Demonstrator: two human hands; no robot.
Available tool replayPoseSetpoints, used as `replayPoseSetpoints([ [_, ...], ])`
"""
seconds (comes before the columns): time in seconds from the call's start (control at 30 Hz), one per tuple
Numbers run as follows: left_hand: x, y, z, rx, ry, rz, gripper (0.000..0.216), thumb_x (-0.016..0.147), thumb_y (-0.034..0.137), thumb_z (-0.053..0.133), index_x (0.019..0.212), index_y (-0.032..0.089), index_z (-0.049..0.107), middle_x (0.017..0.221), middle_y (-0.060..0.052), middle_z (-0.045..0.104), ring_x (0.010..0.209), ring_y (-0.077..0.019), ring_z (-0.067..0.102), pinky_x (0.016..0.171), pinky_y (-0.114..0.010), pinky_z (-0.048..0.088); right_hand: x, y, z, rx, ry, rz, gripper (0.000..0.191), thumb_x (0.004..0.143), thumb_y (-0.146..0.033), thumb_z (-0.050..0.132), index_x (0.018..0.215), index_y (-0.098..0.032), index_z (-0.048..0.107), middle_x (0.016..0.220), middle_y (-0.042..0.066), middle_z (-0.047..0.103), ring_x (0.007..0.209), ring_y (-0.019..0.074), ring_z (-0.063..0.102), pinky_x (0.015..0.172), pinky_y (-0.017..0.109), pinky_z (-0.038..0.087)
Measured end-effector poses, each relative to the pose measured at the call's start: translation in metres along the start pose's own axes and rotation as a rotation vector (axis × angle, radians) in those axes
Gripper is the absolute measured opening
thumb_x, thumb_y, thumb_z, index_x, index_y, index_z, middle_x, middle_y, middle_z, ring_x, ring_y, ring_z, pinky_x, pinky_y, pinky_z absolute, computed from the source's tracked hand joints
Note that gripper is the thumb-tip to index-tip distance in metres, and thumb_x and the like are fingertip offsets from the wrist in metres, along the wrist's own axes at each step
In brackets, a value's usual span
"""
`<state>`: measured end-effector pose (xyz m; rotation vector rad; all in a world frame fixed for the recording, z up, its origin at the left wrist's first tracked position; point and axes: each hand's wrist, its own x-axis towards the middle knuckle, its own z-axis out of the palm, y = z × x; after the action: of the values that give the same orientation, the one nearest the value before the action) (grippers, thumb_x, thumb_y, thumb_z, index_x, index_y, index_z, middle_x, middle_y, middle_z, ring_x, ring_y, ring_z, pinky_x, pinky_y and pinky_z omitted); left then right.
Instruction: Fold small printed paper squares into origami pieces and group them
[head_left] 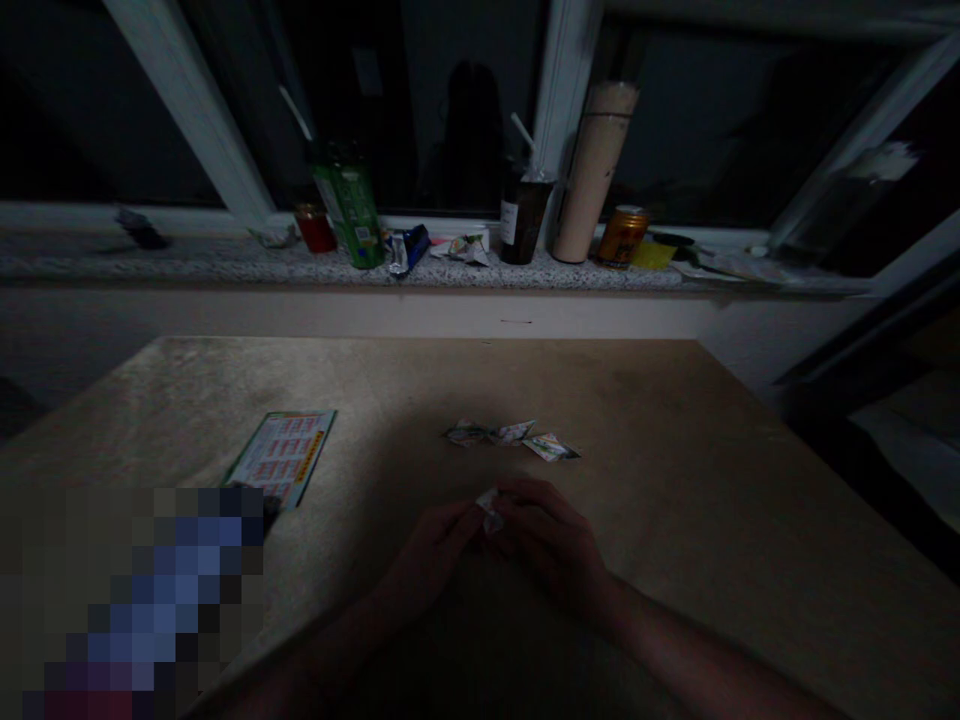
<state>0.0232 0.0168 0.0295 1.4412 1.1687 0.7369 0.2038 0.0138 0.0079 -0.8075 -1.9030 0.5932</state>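
Observation:
My left hand (431, 555) and my right hand (551, 540) meet low in the middle of the tan table (675, 480). Both pinch one small folded piece of paper (489, 508) between their fingertips. Just beyond the hands lie three small folded paper pieces (511, 438) in a row on the tabletop. A printed flyer (285, 458) lies flat to the left. The room is dim and the paper's shape is hard to make out.
A stone windowsill (187, 262) runs along the back with a green bottle (351, 210), a red jar (315, 228), a dark cup with a straw (523, 215), a tall beige tumbler (592, 175), an orange can (622, 236) and wrappers (409, 248). A blurred patch covers the lower left.

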Motion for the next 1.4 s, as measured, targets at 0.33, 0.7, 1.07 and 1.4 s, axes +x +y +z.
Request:
replayPoseSetpoints([
  [0.33, 0.000, -0.012, -0.006, -0.213, -0.036, -0.001, 0.036, 0.080, 0.046, 0.050, 0.073, 0.016, 0.067, 0.073, -0.003, 0.068, 0.075, -0.0211, 0.060, 0.075, -0.031, 0.044, -0.004, 0.004, 0.002, -0.054, -0.052, -0.013, 0.043, 0.086, -0.017, 0.055, 0.123, -0.037, 0.053, 0.120, 0.006, 0.053, 0.109, 0.0224, 0.052, 0.086, 0.038, 0.048],
  [0.7, 0.004, 0.000, -0.003, -0.284, -0.084, -0.083, 0.034, 0.067, 0.044, 0.070, 0.078, 0.012, 0.066, 0.070, -0.001, 0.066, 0.066, -0.0166, 0.058, 0.062, -0.024, 0.042, 0.002, -0.006, -0.004, 0.051, -0.021, 0.079, 0.037, 0.090, -0.018, 0.043, 0.126, -0.027, 0.046, 0.119, 0.010, 0.048, 0.104, 0.0208, 0.051, 0.085, 0.034, 0.046],
  [1.07, 0.003, -0.001, 0.001, -0.154, -0.172, -0.127, 0.028, 0.071, 0.040, 0.066, 0.076, 0.013, 0.067, 0.074, -0.001, 0.067, 0.072, -0.0179, 0.060, 0.066, -0.024, 0.044, 0.007, -0.001, 0.000, 0.049, -0.289, 0.320, 0.028, 0.094, -0.034, 0.037, 0.074, -0.018, 0.048, 0.071, 0.000, 0.051, 0.065, 0.0131, 0.045, 0.060, 0.025, 0.035],
  [1.4, 0.000, -0.004, 0.000, 0.104, -0.210, -0.046, 0.033, 0.077, 0.041, 0.055, 0.070, 0.011, 0.066, 0.066, -0.001, 0.064, 0.063, -0.0160, 0.057, 0.060, -0.023, 0.042, 0.008, -0.002, -0.001, 0.310, -0.325, 0.364, 0.036, 0.095, -0.038, 0.035, 0.072, -0.016, 0.052, 0.067, -0.001, 0.054, 0.062, 0.0110, 0.049, 0.060, 0.021, 0.038],
])
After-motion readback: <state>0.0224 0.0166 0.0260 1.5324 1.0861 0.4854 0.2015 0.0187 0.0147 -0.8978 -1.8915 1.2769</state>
